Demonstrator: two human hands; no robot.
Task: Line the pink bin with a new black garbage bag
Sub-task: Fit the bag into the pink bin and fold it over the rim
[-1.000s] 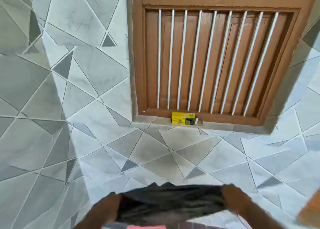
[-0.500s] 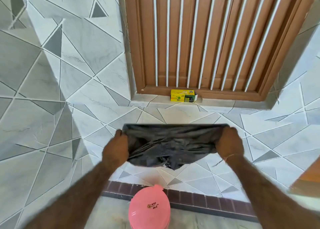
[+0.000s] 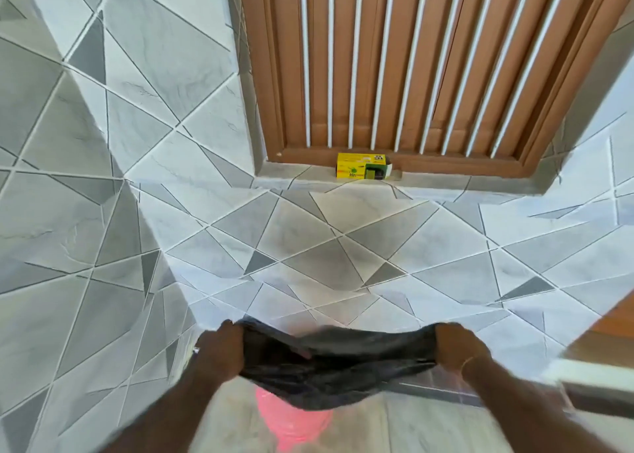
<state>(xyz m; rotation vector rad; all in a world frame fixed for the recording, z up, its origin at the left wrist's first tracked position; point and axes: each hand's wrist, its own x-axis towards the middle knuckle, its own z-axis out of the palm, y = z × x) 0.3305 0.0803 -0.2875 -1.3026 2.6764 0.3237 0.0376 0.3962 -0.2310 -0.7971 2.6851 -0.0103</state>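
We hold the black garbage bag (image 3: 338, 363) stretched between our two hands, low in the view and directly above the pink bin (image 3: 293, 418), whose top it covers so that only a blurred pink patch of the bin shows beneath the sagging plastic. Our left hand (image 3: 219, 351) has its grip closed on the bag's left edge, and our right hand (image 3: 458, 349) has its grip closed on the right edge; the plastic between them is crumpled and hangs in a shallow curve, with its lowest fold touching or just above the bin, we cannot tell which because of motion blur. Both forearms reach in from the bottom corners. The bin stands on a pale floor at the foot of a tiled wall (image 3: 326, 246) patterned in grey and white triangles. Higher up, a small yellow box (image 3: 360, 170) sits on the tiled ledge, against the bottom rail of a brown wooden frame with white vertical bars (image 3: 411, 68). At the right edge a brown and white surface (image 3: 600, 360) juts in, too blurred to identify.
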